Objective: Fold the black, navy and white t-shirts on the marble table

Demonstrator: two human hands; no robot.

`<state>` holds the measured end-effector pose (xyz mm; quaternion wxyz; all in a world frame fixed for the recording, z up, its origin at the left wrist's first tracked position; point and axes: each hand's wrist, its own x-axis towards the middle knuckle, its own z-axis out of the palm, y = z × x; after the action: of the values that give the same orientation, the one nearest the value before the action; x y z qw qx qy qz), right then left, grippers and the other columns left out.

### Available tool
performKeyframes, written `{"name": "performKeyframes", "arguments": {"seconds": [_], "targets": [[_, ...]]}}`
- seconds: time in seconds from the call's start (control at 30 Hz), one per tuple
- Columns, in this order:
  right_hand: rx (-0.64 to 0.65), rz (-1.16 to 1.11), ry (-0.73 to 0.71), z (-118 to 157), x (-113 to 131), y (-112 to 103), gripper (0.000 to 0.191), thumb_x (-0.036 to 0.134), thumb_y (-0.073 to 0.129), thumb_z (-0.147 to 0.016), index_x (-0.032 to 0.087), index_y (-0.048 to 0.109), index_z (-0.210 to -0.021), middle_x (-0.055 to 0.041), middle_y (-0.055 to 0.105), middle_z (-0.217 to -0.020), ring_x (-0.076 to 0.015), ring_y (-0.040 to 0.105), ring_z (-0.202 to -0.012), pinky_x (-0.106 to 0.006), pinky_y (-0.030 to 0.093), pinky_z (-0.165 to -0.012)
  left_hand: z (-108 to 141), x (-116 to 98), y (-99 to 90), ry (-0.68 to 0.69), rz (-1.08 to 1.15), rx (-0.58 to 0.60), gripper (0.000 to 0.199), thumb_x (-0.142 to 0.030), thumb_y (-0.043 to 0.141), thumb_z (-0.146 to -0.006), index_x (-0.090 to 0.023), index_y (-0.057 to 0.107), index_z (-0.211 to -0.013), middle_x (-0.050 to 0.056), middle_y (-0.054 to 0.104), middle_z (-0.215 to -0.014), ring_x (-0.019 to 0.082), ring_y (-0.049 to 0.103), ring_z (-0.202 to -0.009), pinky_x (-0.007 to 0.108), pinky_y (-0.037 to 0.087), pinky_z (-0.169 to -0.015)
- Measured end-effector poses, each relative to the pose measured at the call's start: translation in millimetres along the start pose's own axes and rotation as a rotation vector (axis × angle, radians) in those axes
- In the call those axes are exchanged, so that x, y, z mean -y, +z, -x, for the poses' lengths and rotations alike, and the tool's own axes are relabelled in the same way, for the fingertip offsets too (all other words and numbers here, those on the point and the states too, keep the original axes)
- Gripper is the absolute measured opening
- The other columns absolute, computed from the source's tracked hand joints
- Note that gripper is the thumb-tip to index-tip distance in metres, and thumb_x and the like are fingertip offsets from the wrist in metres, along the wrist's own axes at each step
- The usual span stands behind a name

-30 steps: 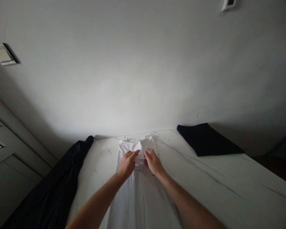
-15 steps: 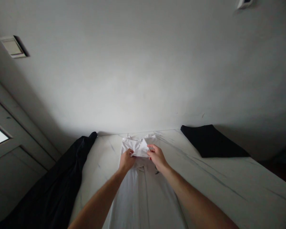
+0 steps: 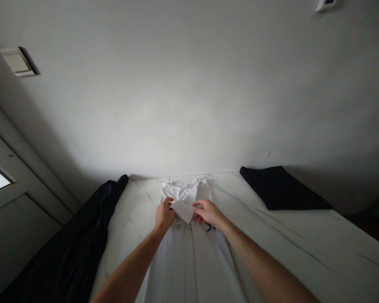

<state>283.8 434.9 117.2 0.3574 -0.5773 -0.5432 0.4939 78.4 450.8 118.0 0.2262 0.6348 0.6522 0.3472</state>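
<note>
A white garment (image 3: 208,252) lies lengthwise on the marble-patterned table, its narrower end near the wall and long seam lines down its middle. My left hand (image 3: 164,214) is closed on the left edge of a loose white flap (image 3: 183,206) at that upper end. My right hand (image 3: 208,213) has its fingers curled at the flap's right edge, thumb and fingertips close together on the cloth. Part of a dark mark (image 3: 209,227) on the garment shows just below my right hand. The fingertips are partly hidden by the cloth.
Dark cloth (image 3: 78,235) is draped along the table's left side. At the back right lies a folded black cloth (image 3: 281,189). The marble-patterned table (image 3: 271,252) meets a grey wall (image 3: 189,105). A panelled door (image 3: 19,219) stands at the left.
The flap has come down toward me, its lower edge now slanting to a point over the seam. My left hand has shifted slightly left; my right hand has moved slightly lower.
</note>
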Motion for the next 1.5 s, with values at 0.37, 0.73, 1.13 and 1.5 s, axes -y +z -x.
{"name": "performKeyframes", "arguments": {"seconds": [0.37, 0.73, 1.13, 1.5], "targets": [[-0.178, 0.951, -0.543, -77, 27, -48, 0.043, 0.005, 0.058, -0.081, 0.023, 0.074, -0.117, -0.0086, 0.069, -0.122, -0.0212, 0.058, -0.118, -0.029, 0.043, -0.1, -6, 8, -13.6, -0.022, 0.149, 0.033, 0.045, 0.002, 0.052, -0.066, -0.018, 0.074, -0.1, 0.003, 0.077, -0.095, 0.015, 0.068, -0.077, 0.022, 0.049, -0.07], [-0.032, 0.977, -0.677, -124, 26, -49, 0.028, 0.015, 0.059, -0.087, 0.027, 0.078, -0.103, -0.0018, 0.078, -0.104, -0.0202, 0.067, -0.102, -0.029, 0.044, -0.093, 2, 14, -25.1, 0.116, -0.16, 0.077, 0.034, -0.009, 0.054, -0.082, -0.021, 0.071, -0.109, 0.004, 0.076, -0.102, 0.014, 0.068, -0.078, 0.023, 0.044, -0.075], [-0.002, 0.935, -0.739, -135, 17, -43, 0.026, 0.006, 0.057, -0.086, 0.021, 0.078, -0.089, -0.0055, 0.077, -0.095, -0.0196, 0.067, -0.095, -0.03, 0.046, -0.09, 11, 9, -28.0, 0.157, -0.415, 0.096, 0.035, -0.016, 0.055, -0.087, -0.024, 0.068, -0.118, 0.006, 0.07, -0.116, 0.02, 0.063, -0.107, 0.027, 0.043, -0.086], [-0.063, 1.056, -0.695, -132, 24, -29, 0.01, 0.019, 0.066, -0.09, 0.021, 0.076, -0.089, -0.0064, 0.075, -0.094, -0.0216, 0.064, -0.097, -0.031, 0.044, -0.09, 12, 10, -32.0, 0.113, -0.656, 0.068, 0.023, -0.018, 0.047, -0.092, -0.022, 0.07, -0.098, 0.006, 0.071, -0.103, 0.022, 0.063, -0.102, 0.03, 0.045, -0.082]]}}
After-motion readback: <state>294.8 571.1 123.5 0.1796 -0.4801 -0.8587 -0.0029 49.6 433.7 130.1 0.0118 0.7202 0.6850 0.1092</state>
